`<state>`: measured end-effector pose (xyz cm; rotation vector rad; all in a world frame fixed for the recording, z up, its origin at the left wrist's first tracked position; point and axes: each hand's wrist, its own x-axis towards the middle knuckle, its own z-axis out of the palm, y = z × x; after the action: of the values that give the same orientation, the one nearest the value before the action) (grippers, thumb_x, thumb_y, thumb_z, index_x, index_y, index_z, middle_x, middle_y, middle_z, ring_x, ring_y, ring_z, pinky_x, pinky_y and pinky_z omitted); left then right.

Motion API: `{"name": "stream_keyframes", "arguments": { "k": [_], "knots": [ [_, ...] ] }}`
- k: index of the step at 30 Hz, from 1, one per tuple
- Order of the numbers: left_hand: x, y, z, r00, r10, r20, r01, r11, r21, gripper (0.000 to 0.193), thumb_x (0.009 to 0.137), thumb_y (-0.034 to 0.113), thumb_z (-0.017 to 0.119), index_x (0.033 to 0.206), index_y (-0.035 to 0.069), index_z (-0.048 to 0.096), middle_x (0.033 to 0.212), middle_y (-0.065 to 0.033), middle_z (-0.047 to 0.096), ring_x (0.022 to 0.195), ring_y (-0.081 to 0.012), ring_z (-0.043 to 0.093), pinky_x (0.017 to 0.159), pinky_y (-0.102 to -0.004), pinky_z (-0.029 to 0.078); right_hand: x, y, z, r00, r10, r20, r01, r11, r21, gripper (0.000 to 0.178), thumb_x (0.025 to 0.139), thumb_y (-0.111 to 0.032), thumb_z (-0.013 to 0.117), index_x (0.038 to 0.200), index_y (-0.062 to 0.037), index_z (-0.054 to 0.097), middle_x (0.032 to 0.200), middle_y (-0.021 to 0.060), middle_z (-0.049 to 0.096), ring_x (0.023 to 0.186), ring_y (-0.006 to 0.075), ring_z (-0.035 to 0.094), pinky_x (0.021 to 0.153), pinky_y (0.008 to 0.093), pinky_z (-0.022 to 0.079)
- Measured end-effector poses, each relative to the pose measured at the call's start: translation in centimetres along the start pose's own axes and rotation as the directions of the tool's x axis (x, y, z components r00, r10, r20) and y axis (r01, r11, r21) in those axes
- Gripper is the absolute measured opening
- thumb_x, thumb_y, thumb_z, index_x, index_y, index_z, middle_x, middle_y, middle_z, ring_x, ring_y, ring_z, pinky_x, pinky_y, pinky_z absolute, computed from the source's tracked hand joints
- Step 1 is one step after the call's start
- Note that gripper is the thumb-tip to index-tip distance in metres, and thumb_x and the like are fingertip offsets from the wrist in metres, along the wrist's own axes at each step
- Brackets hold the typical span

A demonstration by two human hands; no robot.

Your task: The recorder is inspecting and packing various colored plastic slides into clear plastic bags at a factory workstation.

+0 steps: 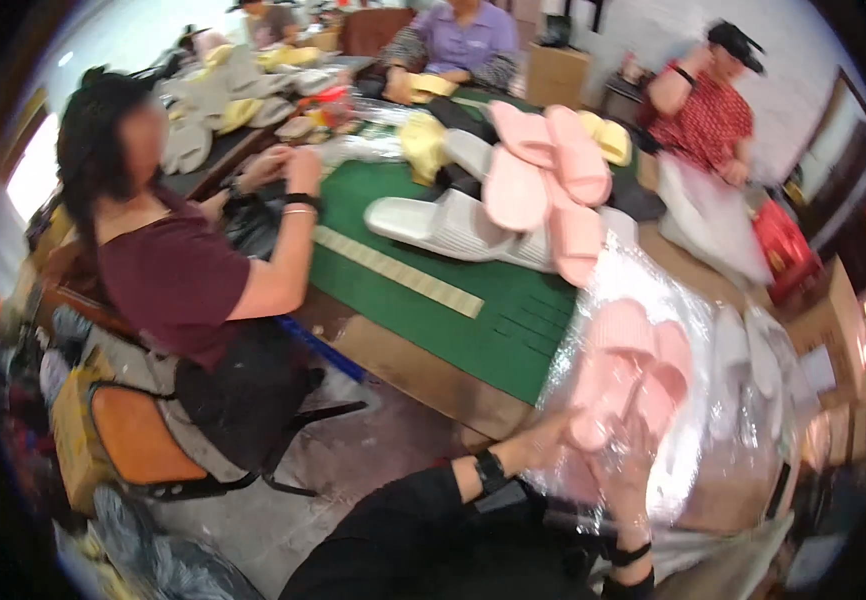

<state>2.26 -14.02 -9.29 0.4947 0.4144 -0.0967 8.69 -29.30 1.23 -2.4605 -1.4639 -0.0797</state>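
A pair of pink slippers (621, 365) lies side by side on shiny clear plastic (688, 480) at the right end of the table, heels toward me. My left hand (553, 438) is at the heel of the left slipper, its fingers closed around the edge. Close to the other heel, my right hand (629, 470) touches the slippers or the film over them. Its fingers are blurred, and I cannot tell whether they grip. Whether the slippers lie inside the plastic or on top of it does not show clearly.
A pile of pink slippers (518, 190) and grey-white slippers (443, 228) covers the middle of the green mat (373, 190). Wrapped white slippers (748, 350) lie on my right. A co-worker in maroon (168, 270) sits at left; others sit at the far side. Cardboard boxes (828, 320) stand at right.
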Motion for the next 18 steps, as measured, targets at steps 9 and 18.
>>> {"name": "stream_keyframes", "arguments": {
  "k": [9, 18],
  "knots": [
    [-1.9, 2.1, 2.3, 1.000, 0.016, 0.021, -0.013, 0.991, -0.130, 0.072, 0.088, 0.051, 0.053, 0.137, 0.002, 0.037, 0.131, -0.0197, 0.048, 0.119, -0.0371, 0.048, 0.103, -0.0499, 0.038, -1.3, 3.5, 2.3, 0.972, 0.204, -0.118, -0.180, 0.965, 0.190, 0.054, 0.084, -0.019, 0.061, 0.135, -0.0099, 0.046, 0.135, 0.0147, 0.048, 0.126, 0.0351, 0.043, 0.109, 0.0477, 0.024],
    [-1.1, 1.5, 2.1, 0.956, 0.068, 0.286, -0.095, 0.992, 0.079, 0.053, 0.084, -0.009, 0.054, 0.134, -0.002, 0.038, 0.129, -0.0224, 0.052, 0.112, -0.0339, 0.057, 0.093, -0.0441, 0.049, -1.2, 4.1, 4.7, 0.902, 0.329, -0.280, -0.204, 0.896, 0.395, 0.052, 0.083, -0.003, 0.056, 0.133, -0.0088, 0.047, 0.140, 0.0159, 0.041, 0.126, 0.0343, 0.044, 0.088, 0.0426, 0.047]
  ]
}}
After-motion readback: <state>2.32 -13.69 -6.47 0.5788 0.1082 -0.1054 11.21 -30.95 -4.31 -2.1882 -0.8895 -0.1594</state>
